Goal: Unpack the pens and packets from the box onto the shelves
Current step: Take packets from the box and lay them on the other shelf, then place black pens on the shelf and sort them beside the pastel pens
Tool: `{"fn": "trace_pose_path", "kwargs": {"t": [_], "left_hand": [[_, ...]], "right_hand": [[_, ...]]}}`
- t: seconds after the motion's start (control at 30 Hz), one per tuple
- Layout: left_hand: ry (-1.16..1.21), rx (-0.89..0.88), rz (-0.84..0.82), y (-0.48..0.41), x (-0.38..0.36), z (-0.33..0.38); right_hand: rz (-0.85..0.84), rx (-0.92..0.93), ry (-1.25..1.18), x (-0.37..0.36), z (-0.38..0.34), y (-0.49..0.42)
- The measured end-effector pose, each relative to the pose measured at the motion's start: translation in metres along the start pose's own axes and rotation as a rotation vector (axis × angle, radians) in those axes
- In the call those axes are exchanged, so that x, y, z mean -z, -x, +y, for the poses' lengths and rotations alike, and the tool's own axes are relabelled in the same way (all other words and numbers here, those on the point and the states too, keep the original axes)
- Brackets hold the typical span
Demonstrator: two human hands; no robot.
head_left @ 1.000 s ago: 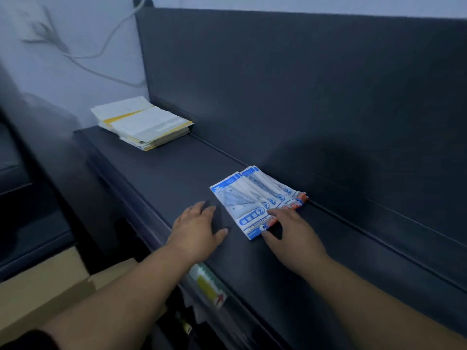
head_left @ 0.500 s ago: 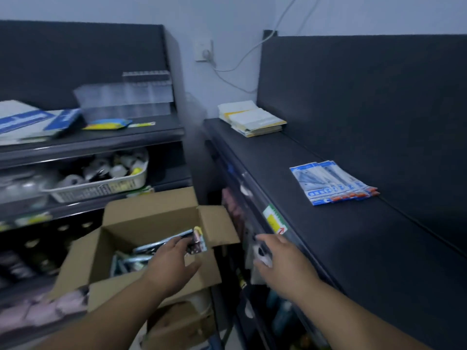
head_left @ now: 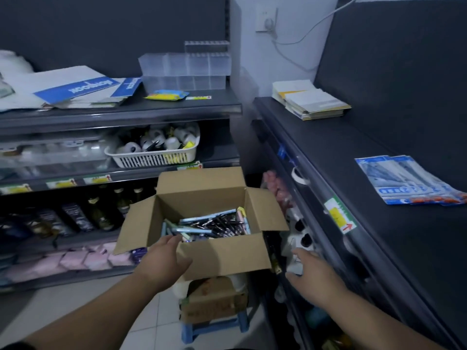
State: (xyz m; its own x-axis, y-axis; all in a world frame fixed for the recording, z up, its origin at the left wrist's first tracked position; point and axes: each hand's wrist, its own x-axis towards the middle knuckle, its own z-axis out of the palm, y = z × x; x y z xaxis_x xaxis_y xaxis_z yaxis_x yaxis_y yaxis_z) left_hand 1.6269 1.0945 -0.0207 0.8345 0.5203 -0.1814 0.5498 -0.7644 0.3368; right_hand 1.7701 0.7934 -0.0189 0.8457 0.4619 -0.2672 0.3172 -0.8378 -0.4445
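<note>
- Our left hand reaches over the near wall of the open brown cardboard box, fingers loosely straight and gripping nothing we can see.
- Inside the box we see a heap of dark and pale-blue pens.
- Our right hand hangs open, fingers spread, just right of the box.
- Flat blue-and-white packets lie fanned on the dark right-hand shelf.

Pens in box, packets on shelf right
</note>
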Motion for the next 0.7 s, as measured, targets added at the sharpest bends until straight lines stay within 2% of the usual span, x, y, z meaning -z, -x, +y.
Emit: {"fn": "trace_pose_path", "kwargs": {"t": [0.27,0.47,0.7], "left_hand": [[0.024,-0.021,-0.072,-0.084,0.009,-0.059],[0.064,-0.071,-0.129,-0.138,0.000,-0.087],[-0.109,-0.154,-0.155,-0.164,-0.031,-0.079]], "right_hand": [[-0.018,-0.014,0.049,-0.025,-0.080,-0.086],[-0.030,-0.046,0.004,-0.048,-0.114,-0.142],[-0.115,0.016,0.046,-0.072,-0.120,-0.189]]}}
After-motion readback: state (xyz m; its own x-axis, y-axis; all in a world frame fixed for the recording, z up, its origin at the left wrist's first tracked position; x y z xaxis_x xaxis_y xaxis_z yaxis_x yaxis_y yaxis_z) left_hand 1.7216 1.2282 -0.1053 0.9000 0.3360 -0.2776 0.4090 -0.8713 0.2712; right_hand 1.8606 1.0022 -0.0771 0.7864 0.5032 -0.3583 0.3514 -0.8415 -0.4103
